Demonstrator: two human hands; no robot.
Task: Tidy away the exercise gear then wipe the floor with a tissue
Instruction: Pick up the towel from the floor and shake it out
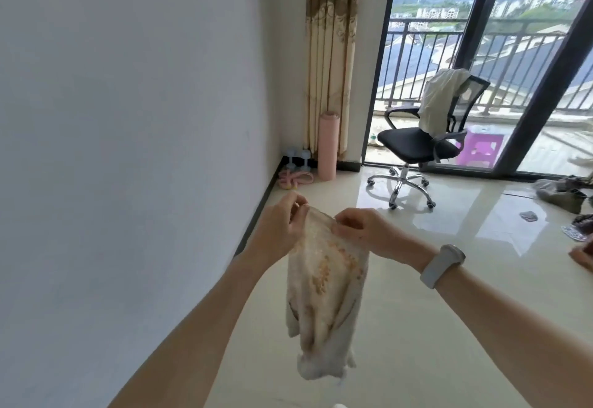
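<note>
A crumpled, stained whitish tissue [324, 292] hangs in front of me above the glossy tiled floor [417, 327]. My left hand [279, 227] pinches its top left edge and my right hand [362, 231] pinches its top right edge. In the far corner by the wall stand a rolled pink exercise mat [327, 146] upright, two pale blue dumbbells [298, 158] and a pink resistance band [293, 179] lying on the floor.
A black office chair [420, 144] with a cloth over its back stands before the balcony door. A curtain [332, 48] hangs behind the mat. Clothes and small items [561, 195] lie on the floor at right. Another person's hand [582, 258] shows at the right edge.
</note>
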